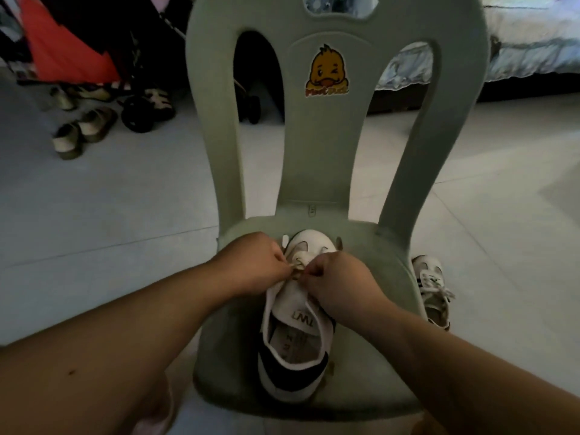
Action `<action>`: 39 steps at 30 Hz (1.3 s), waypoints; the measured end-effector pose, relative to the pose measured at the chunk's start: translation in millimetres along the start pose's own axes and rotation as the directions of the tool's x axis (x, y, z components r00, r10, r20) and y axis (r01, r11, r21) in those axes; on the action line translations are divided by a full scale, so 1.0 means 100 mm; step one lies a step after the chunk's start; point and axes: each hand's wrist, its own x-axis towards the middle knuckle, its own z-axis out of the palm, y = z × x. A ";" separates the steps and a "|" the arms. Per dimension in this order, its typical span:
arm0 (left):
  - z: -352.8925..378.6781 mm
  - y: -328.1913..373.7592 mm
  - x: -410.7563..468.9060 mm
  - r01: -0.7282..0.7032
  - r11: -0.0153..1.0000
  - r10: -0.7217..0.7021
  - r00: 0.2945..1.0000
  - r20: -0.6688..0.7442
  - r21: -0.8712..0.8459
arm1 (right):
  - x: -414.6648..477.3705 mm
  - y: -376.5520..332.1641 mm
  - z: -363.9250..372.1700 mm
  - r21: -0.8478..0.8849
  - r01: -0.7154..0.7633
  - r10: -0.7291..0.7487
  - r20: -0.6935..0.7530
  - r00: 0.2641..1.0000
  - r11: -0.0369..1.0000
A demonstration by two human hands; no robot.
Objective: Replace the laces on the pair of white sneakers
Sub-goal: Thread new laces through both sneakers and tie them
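Our left forearm (125, 324) and right forearm (470, 372), both bare, reach in from the lower corners and converge at the middle. Our left grip (260, 262) shows its back, knuckles up, fingers curled under and pinching the lace (300, 258). Our right grip (339, 281) sits just beside it, fingers curled, pinching the same lace, fingertips nearly meeting.

I see a pale green chair (439, 277) carrying a sticker (327, 72) of a yellow duck with an orange bill and red lettering. The sneaker (295, 350) is white with a black heel band, its lace (299, 260) cream. The 2nd sneaker (431, 290) is white with black stripes. The floor (94, 215) is pale grey, the cloth (62, 48) orange-red, the sandals (81, 130) olive and cream.
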 end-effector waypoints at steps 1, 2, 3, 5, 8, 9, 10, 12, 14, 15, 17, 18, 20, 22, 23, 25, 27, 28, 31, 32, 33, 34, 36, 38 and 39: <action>0.00 -0.02 0.01 0.028 0.996 -0.026 1.000 0.017 -0.089 | 0.00 -0.01 0.02 -0.010 -0.001 0.001 -0.006 1.000 1.000; 0.01 -0.05 0.01 0.064 0.981 -0.059 0.998 0.036 -0.185 | 0.01 -0.03 0.04 -0.014 -0.005 0.004 -0.013 1.000 1.000; 0.01 -0.08 0.02 0.097 0.961 -0.086 0.995 0.055 -0.260 | 0.00 -0.04 0.06 -0.006 -0.011 0.011 -0.027 1.000 1.000; 0.02 -0.13 0.03 0.138 0.929 -0.115 0.990 0.086 -0.344 | 0.00 -0.05 0.08 0.037 -0.023 0.025 -0.061 0.998 0.999; 0.02 -0.17 0.04 0.178 0.883 -0.137 0.983 0.123 -0.434 | -0.01 -0.05 0.11 0.140 -0.036 0.051 -0.108 0.993 0.989; 0.02 -0.18 0.04 0.190 0.869 -0.141 0.980 0.138 -0.458 | -0.02 -0.05 0.12 0.180 -0.039 0.062 -0.121 0.991 0.983; 0.03 -0.17 0.03 0.200 0.856 -0.144 0.978 0.152 -0.477 | -0.03 -0.05 0.13 0.209 -0.042 0.070 -0.130 0.989 0.977; 0.04 -0.18 0.04 0.215 0.829 -0.151 0.975 0.162 -0.517 | -0.04 -0.06 0.14 0.242 -0.039 0.076 -0.144 0.987 0.970; 0.04 -0.17 0.04 0.224 0.804 -0.155 0.973 0.169 -0.551 | -0.04 -0.06 0.15 0.284 -0.043 0.085 -0.139 0.987 0.958; 0.04 -0.16 0.03 0.224 0.801 -0.152 0.973 0.174 -0.555 | -0.04 -0.07 0.16 0.299 -0.045 0.089 -0.132 0.987 0.953; 0.04 -0.16 0.02 0.223 0.800 -0.143 0.972 0.185 -0.557 | -0.03 -0.08 0.18 0.298 -0.047 0.087 -0.123 0.989 0.953; 0.03 -0.15 0.01 0.226 0.791 -0.137 0.971 0.195 -0.569 | -0.03 -0.09 0.18 0.291 -0.047 0.087 -0.124 0.989 0.955; 0.00 -0.15 -0.01 0.247 0.763 -0.134 0.964 0.228 -0.597 | -0.04 -0.11 0.19 0.273 -0.037 0.075 -0.131 0.989 0.961; 0.00 -0.17 -0.03 0.267 0.754 -0.147 0.959 0.242 -0.601 | -0.03 -0.14 0.17 0.229 -0.011 0.040 -0.123 0.992 0.973; 0.00 -0.17 -0.03 0.263 0.761 -0.156 0.961 0.226 -0.592 | -0.03 -0.14 0.14 0.187 0.006 0.015 -0.108 0.994 0.982; 0.03 -0.16 -0.03 0.201 0.840 -0.159 0.979 0.127 -0.504 | -0.01 -0.14 0.10 0.088 0.038 -0.031 -0.083 0.996 0.995; 0.05 -0.13 -0.03 0.102 0.937 -0.104 0.995 0.012 -0.335 | 0.02 -0.11 0.06 0.094 0.043 -0.030 -0.132 0.991 0.995; 0.05 -0.11 -0.04 0.057 0.959 -0.069 0.997 -0.033 -0.277 | 0.03 -0.10 0.05 0.120 0.043 -0.024 -0.149 0.989 0.992; -0.01 -0.12 -0.08 -0.005 0.972 -0.020 0.995 -0.100 -0.236 | 0.07 -0.12 0.04 0.040 0.054 -0.054 -0.014 0.998 0.998; -0.04 -0.14 -0.10 -0.003 0.962 -0.027 0.994 -0.108 -0.273 | 0.06 -0.14 0.01 0.004 0.029 -0.029 0.037 0.999 1.000; -0.08 -0.15 -0.13 0.008 0.937 -0.051 0.992 -0.114 -0.350 | 0.05 -0.14 -0.01 -0.009 -0.001 0.001 0.065 0.998 1.000; -0.13 -0.17 -0.16 0.028 0.878 -0.098 0.988 -0.122 -0.477 | 0.04 -0.14 -0.03 -0.012 -0.013 0.014 0.066 0.998 1.000; -0.26 -0.23 -0.21 0.064 0.580 -0.211 0.975 -0.074 -0.812 | 0.02 -0.11 -0.06 -0.044 0.001 0.002 0.052 0.999 0.999; -0.43 -0.38 -0.24 0.034 0.204 -0.235 0.972 -0.015 -0.978 | -0.01 -0.11 -0.05 -0.076 0.008 -0.004 0.048 0.999 0.997; -0.51 -0.48 -0.26 0.013 0.082 -0.231 0.973 -0.006 -0.997 | -0.02 -0.11 -0.05 -0.085 0.005 -0.001 0.047 0.999 0.996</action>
